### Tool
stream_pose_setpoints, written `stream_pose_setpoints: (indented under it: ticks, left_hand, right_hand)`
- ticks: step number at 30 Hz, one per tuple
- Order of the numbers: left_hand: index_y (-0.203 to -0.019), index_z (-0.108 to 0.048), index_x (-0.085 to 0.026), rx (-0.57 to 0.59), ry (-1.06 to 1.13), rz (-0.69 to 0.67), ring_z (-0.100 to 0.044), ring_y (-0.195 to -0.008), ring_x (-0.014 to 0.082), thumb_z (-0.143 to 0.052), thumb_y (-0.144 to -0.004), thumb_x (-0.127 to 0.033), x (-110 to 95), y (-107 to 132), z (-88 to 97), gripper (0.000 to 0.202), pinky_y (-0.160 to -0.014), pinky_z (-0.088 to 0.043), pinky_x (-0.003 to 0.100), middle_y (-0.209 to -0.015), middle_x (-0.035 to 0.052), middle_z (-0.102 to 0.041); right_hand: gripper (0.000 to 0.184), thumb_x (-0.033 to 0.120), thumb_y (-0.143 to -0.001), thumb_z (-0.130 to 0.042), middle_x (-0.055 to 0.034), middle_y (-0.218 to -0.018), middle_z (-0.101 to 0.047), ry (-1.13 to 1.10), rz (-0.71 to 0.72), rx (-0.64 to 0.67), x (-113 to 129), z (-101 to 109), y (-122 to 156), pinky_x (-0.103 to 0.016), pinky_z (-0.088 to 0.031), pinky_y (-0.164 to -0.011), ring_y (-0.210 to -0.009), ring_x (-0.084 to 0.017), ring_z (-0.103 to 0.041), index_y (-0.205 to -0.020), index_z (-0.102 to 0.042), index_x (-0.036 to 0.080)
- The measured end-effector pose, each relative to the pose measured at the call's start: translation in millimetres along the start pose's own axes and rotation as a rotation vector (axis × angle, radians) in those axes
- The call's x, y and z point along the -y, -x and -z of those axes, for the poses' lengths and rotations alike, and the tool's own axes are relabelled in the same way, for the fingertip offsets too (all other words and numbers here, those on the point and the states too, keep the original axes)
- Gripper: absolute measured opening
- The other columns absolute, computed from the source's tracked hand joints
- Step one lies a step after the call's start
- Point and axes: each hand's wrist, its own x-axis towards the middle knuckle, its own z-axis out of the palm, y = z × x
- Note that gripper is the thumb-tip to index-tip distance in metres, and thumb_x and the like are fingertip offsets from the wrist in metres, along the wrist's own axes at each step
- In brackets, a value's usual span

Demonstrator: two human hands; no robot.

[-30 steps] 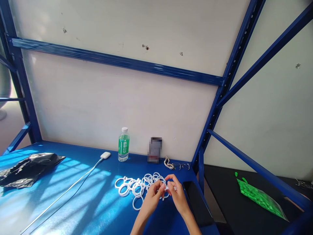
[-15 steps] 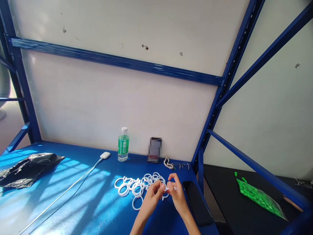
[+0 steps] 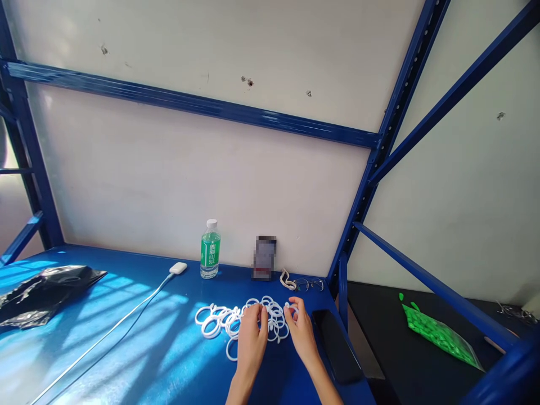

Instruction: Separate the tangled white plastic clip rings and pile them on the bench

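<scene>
White rings (image 3: 211,328), some with small loops on them, lie in a loose pile on the blue tabletop (image 3: 181,360). Over the middle of this pile, my left hand (image 3: 251,340) has its thumb and fingers drawn together at a white ring; the hand covers part of the heap. To the right of it, my right hand (image 3: 301,329) pinches a small white ring between bent fingers, just beside the pile's right edge. The two hands are apart. A dark phone (image 3: 337,344) lies flat to the right of my right hand.
Behind the pile stand a water bottle (image 3: 210,250) and a blurred upright device (image 3: 264,259), with glasses (image 3: 310,284) farther right. A white charger cable (image 3: 122,315) and black plastic bag (image 3: 46,292) lie left. Blue frame posts (image 3: 358,208) rise at right, before a green-filled bag (image 3: 442,336).
My hands have moved apart. The left has gone back and left over the pile, while the right has shifted slightly left with a white ring. The view has turned slightly right.
</scene>
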Motion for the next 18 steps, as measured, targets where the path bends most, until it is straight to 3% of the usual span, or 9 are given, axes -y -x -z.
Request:
stream_pose_setpoints:
  ticks: [4, 8, 13, 18]
  left_hand:
    - [-0.069, -0.051, -0.023, -0.030, -0.060, -0.032, -0.053, -0.074, 0.0216, -0.035, -0.092, -0.041, 0, -1, 1.0, 0.033, -0.071, -0.039, 0.032, -0.073, 0.0036, -0.059]
    - [-0.071, -0.050, -0.022, -0.028, -0.102, -0.053, -0.053, -0.077, 0.0228, -0.034, -0.092, -0.035, 0, -1, 0.5, 0.031, -0.073, -0.039, 0.034, -0.076, 0.0047, -0.059]
    - [-0.075, -0.052, -0.021, -0.036, -0.165, -0.091, -0.051, -0.080, 0.0242, -0.033, -0.092, -0.030, 0, -1, 0.4, 0.027, -0.076, -0.040, 0.037, -0.083, 0.0067, -0.059]
    - [-0.079, -0.055, -0.021, -0.049, -0.211, -0.123, -0.052, -0.082, 0.0249, -0.034, -0.091, -0.026, 1, -1, -1.0, 0.025, -0.075, -0.041, 0.038, -0.085, 0.0072, -0.059]
  right_hand:
    - [0.038, 0.050, -0.091, -0.040, -0.0101, -0.099, -0.063, 0.070, 0.082, -0.059, -14, -18, 4, -0.038, -0.053, -0.075, -0.081, -0.022, -0.063, -0.108, -0.053, 0.019]
    - [0.032, 0.039, -0.092, -0.040, -0.0125, -0.109, -0.062, 0.135, 0.122, -0.061, -21, -32, 3, -0.045, -0.047, -0.093, -0.103, -0.026, -0.059, -0.112, -0.053, 0.019]
    - [0.042, 0.036, -0.092, -0.036, -0.0155, -0.127, -0.057, 0.165, 0.068, 0.081, -22, -38, 1, -0.045, -0.040, -0.103, -0.120, -0.027, -0.051, -0.123, -0.053, 0.014]
    - [0.048, 0.041, -0.093, -0.039, -0.0118, -0.135, -0.054, 0.146, 0.069, 0.183, -17, -43, 3, -0.042, -0.039, -0.105, -0.125, -0.025, -0.049, -0.134, -0.048, 0.017]
